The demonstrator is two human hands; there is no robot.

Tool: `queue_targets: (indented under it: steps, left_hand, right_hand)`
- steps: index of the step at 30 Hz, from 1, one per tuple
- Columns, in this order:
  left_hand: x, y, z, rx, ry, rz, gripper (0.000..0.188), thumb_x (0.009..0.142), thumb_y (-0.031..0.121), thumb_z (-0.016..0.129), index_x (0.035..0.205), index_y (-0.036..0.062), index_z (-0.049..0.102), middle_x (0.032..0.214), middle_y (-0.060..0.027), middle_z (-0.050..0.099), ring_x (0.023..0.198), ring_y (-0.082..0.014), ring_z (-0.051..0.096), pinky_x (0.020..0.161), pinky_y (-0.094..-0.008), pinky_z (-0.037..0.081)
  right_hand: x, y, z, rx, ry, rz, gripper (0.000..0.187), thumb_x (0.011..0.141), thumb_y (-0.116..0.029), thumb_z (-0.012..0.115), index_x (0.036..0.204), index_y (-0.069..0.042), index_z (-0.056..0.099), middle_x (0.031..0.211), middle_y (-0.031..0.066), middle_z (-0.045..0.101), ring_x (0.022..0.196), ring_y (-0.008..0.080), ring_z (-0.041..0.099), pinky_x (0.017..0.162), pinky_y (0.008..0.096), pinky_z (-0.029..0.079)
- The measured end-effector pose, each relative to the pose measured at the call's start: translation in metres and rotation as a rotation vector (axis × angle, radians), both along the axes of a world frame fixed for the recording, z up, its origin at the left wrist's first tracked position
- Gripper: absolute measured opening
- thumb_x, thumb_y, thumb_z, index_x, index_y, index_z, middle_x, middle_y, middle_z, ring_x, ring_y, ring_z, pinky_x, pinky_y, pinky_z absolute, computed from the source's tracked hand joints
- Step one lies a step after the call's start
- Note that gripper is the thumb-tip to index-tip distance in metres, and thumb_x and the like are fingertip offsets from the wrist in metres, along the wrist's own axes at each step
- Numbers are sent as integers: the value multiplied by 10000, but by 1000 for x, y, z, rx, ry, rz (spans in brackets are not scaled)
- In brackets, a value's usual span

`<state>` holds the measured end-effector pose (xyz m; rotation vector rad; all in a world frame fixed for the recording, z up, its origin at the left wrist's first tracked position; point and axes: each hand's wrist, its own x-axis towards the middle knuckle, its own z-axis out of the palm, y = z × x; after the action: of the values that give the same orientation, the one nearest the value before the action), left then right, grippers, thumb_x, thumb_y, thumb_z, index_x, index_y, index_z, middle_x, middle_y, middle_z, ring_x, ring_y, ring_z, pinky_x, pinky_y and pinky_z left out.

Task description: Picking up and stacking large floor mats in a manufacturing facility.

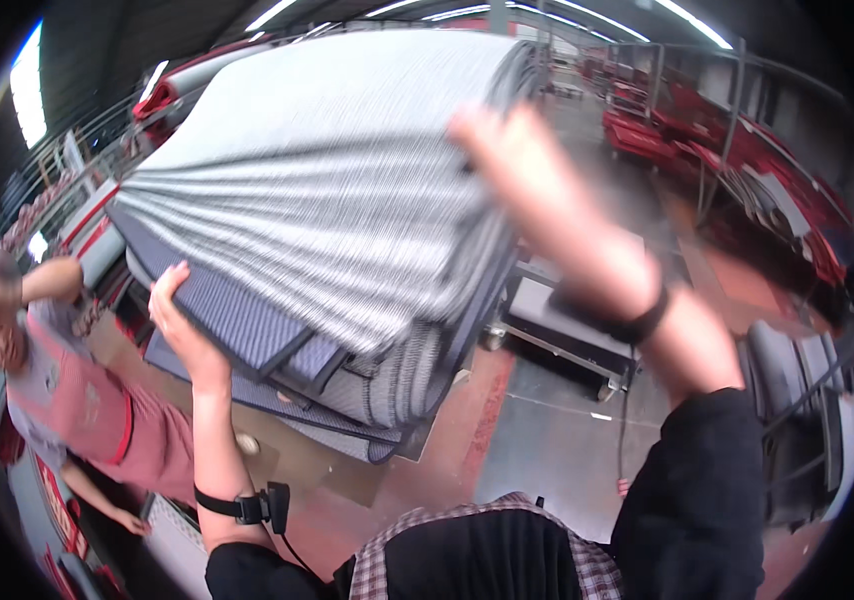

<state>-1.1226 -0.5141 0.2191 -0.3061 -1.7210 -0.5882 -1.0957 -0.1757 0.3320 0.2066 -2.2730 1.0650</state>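
A thick stack of folded grey-white striped mats (347,180) rises in front of me, its near layers fanned and sagging. Below them lie dark blue ribbed mats (237,320) with dark bound edges. At the stack's left side, my left hand (185,325) is closed on the edge of a dark blue mat; some of its fingers are hidden. My right hand (502,135), smeared by motion, is at the far right edge of the grey-white mats. Whether it grips them cannot be made out.
A person in a pink apron (112,410) stands close on the left, one arm raised. A low wheeled cart (567,325) is behind the stack to the right. Grey rolls (792,370) sit on a rack at right, with red material (747,180) on racks beyond.
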Motion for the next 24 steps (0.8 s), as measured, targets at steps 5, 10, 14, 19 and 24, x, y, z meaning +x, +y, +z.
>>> queue_targets:
  steps: [5,10,14,19,24]
  left_hand:
    - [8,6,-7,-143,56,-40,462,751,139,571,1158,-3,404,1182,-153,461,1185,-305,360,999,-383,253]
    - [38,29,-26,182,-96,-271,654,796,87,542,1351,11,203,1382,-170,230,1275,-300,239,1041,-393,190]
    - [120,68,-84,231,-382,-363,524,864,102,450,1332,6,236,1374,-150,258,1265,-272,270,1021,-407,229]
    - [216,108,-179,99,-701,-232,497,829,128,473,1277,-22,318,1272,-177,364,1176,-300,358,941,-380,289]
    - [226,267,-236,190,-1306,-771,462,809,42,536,1247,39,390,1082,-160,529,898,-162,552,763,-270,453]
  right_hand:
    - [-14,-13,-67,-531,-11,270,566,833,-393,532,1129,68,390,1010,147,539,914,178,518,770,314,434]
    - [43,9,-89,-410,-140,547,622,828,-313,571,1267,48,320,1037,114,534,947,152,528,778,295,464]
    - [169,62,-109,-186,-101,573,373,834,-182,554,1155,2,511,1062,131,544,960,174,535,856,303,422]
    - [284,152,-73,-74,202,561,250,802,-79,553,1032,13,588,1004,139,579,888,218,566,757,307,450]
    - [426,231,-23,130,547,692,78,778,-85,557,807,-29,603,890,89,592,738,180,575,632,273,471]
